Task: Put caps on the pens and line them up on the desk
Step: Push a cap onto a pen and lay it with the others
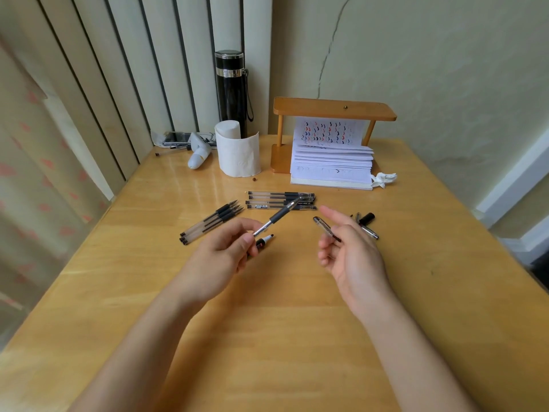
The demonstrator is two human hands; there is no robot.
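Now left hand (225, 248) grips uncapped pen (276, 217) by clear rear barrel, tip aimed away, above tabletop (267, 337). Right hand (347, 248) pinches cap (325, 228) loosely in fingers. I judge pen light, stiff, smooth plastic; rubber grip best hold. Capped row (280, 200) lies beyond; uncapped pens (211, 223) left; loose caps (367, 223) right.

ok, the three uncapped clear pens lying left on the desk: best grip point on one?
Grip the black rubber sleeve of the nearest uncapped clear pen, from above with fingers on its long sides. They lie flat, packed side by side, tips pointing up-right; start from the outer one.
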